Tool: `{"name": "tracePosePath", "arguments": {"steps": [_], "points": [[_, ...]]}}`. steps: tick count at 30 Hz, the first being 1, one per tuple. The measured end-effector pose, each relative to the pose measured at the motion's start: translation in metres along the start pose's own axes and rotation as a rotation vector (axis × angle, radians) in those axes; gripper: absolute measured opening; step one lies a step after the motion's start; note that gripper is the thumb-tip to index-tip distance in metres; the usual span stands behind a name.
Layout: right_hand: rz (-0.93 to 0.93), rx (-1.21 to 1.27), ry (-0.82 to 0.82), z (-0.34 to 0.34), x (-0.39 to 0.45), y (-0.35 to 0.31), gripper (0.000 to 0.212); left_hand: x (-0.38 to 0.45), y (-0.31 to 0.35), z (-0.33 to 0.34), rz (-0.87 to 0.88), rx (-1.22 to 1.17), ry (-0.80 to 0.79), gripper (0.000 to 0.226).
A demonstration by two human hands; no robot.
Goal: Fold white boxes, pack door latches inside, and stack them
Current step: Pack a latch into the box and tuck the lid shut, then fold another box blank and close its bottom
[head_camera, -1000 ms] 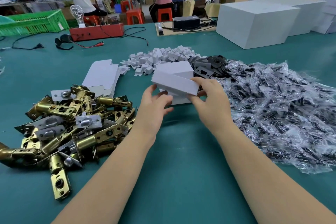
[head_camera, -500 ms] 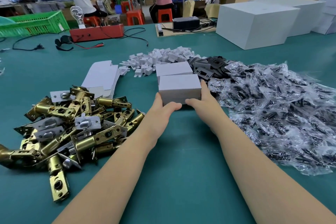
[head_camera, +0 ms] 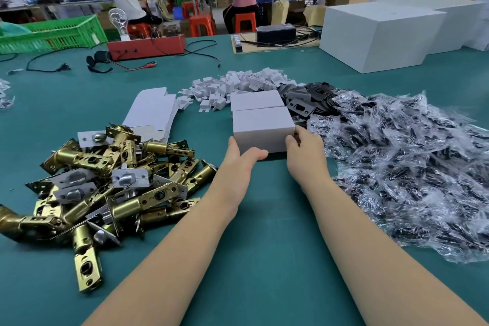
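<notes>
Change since the earlier frames: a second ago both hands held the white box (head_camera: pixel 263 128) raised and tilted above the table; half a second ago it was already down. It now sits flat on the green table (head_camera: pixel 264 219), its far edge touching a second closed white box (head_camera: pixel 256 100) behind it. The hands have stayed at the box's near corners, with little shift between the last two frames.

Edges and open room: the two boxes stand in a narrow lane. To the left, just beside the left forearm, lies a pile of brass door latches (head_camera: pixel 105 182); its nearest pieces come close to the left wrist. To the right, a heap of clear plastic bags (head_camera: pixel 402 161) with dark parts inside runs right up to the box's right side and the right hand. Behind the boxes lie small white card pieces (head_camera: pixel 238 85) and black metal plates (head_camera: pixel 304 103), the plates touching the far box's right end. A stack of flat unfolded boxes (head_camera: pixel 153 111) lies far left of the boxes, beyond the latches. Bare table surface shows between and beneath the forearms, toward the person.

Box relative to hands: the left hand (head_camera: pixel 238 164) grips the near left corner, thumb curled across the front face, fingers hidden behind the left side. The right hand (head_camera: pixel 304 151) holds the near right corner, fingers bent against the right end. Both hands are narrow, closed upon the box.
</notes>
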State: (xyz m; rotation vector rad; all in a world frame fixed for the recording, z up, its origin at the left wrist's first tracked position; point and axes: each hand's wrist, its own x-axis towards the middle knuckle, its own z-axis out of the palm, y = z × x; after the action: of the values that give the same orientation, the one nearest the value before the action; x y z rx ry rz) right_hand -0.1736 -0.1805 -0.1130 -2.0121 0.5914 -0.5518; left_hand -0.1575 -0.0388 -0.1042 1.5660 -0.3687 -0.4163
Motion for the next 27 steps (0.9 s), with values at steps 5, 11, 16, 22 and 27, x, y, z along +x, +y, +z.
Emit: {"name": "tracePosePath", "arguments": {"steps": [5,11,16,22,27], "points": [[0.061,0.042,0.109,-0.005,-0.002,0.0,0.028,-0.006,-0.001,0.0,0.103,0.012,-0.035,0.066],[0.129,0.222,0.016,-0.002,-0.01,-0.011,0.027,-0.005,0.004,-0.006,0.079,-0.267,-0.104,0.049],[0.286,0.503,-0.01,0.011,-0.034,-0.02,0.03,-0.002,0.002,-0.006,0.08,-0.316,-0.089,0.048],[0.046,0.278,-0.244,0.026,-0.045,-0.024,0.054,-0.001,0.002,-0.005,0.084,-0.355,-0.065,0.056],[0.011,0.188,-0.236,0.024,-0.044,-0.021,0.066,0.001,0.011,-0.004,0.075,0.053,0.15,0.015]]}}
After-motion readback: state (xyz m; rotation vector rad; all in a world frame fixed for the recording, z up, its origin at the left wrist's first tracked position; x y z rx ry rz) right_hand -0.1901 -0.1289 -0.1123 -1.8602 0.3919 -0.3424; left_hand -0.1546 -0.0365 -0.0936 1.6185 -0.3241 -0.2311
